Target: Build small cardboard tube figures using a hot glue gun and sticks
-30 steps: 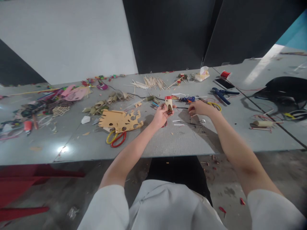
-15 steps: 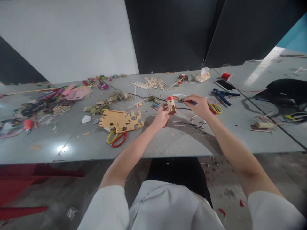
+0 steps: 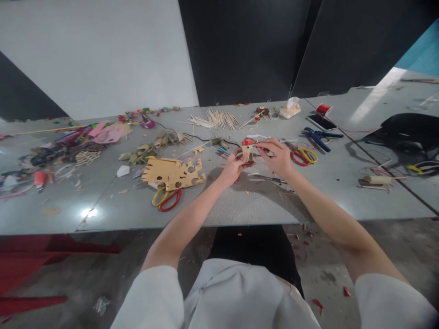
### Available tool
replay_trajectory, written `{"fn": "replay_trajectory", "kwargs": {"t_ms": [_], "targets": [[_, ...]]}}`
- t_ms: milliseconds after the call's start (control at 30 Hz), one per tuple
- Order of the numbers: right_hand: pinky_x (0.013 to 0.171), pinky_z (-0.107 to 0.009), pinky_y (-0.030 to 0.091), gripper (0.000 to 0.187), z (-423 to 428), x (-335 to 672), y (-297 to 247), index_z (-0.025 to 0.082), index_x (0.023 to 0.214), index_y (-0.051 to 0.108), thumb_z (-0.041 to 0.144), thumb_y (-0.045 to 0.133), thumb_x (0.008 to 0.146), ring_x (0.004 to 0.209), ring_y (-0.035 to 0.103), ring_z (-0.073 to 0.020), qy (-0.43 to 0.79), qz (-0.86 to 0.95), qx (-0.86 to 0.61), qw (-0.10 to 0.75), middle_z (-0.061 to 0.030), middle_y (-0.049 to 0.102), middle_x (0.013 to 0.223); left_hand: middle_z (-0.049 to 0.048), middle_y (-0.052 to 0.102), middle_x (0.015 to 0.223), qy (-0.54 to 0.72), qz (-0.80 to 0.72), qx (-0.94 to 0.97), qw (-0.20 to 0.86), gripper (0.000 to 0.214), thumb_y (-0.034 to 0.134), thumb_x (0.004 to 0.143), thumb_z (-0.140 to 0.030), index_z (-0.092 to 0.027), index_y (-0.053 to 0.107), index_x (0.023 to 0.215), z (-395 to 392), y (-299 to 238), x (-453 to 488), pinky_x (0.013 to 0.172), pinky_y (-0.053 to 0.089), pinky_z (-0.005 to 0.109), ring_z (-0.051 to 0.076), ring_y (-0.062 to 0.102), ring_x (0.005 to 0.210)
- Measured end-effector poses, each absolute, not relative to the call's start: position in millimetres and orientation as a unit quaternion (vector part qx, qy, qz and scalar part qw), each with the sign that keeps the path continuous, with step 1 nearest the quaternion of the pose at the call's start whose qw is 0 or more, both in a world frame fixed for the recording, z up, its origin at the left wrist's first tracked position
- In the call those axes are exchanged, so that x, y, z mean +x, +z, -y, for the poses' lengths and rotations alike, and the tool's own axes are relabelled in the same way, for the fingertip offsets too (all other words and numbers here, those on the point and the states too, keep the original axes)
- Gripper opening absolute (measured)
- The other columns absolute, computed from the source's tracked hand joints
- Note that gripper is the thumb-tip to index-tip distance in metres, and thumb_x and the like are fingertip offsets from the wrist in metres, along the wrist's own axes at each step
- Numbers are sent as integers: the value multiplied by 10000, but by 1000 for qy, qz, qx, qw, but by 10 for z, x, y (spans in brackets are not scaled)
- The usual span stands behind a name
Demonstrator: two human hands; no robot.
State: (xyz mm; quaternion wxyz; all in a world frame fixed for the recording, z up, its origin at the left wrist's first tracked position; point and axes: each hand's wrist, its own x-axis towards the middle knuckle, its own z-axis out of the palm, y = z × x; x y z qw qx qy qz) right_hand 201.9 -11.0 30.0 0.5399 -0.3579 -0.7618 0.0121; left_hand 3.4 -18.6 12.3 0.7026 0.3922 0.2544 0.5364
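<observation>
My left hand is closed around a small bamboo piece, pale with a red band at its top and a dark arched opening in its lower side. Close on its right, my right hand has thumb and forefinger pinched near the upper part of the piece. Whatever sits between those fingertips is too small to make out. Beneath the hands, thin dark tools and pale slivers lie on the table. A red and yellow pair of scissor handles rests just right of my right hand.
Left of my hands lies a punched tan sheet over red-and-yellow-handled scissors. Bamboo pieces and thin sticks lie farther back. Blue pliers, a phone and a red thread spool are at the right.
My right hand has moved left and come up to the bamboo piece, its other fingers spreading. The left hand has shifted slightly right, turning the piece a little.
</observation>
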Motion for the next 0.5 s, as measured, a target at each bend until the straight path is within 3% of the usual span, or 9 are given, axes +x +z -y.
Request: {"fn": "replay_trajectory", "kwargs": {"t_ms": [300, 500], "targets": [[976, -498, 648, 256, 129, 1956, 243, 335, 1171, 837, 384, 605, 1073, 1064, 752, -279, -30, 765, -368, 528, -102, 793, 1120, 97, 799, 1017, 529, -259, 397, 704, 364, 875, 841, -265, -193, 652, 1120, 190, 99, 50, 882, 588, 382, 241, 788, 938], [975, -503, 641, 258, 124, 1951, 240, 337, 1171, 840, 380, 601, 1082, 1041, 750, -276, -32, 770, -356, 528, -99, 792, 1107, 78, 786, 965, 528, -253, 403, 704, 363, 868, 848, -260, -193, 641, 1123, 193, 96, 51, 845, 582, 373, 218, 775, 836]]}}
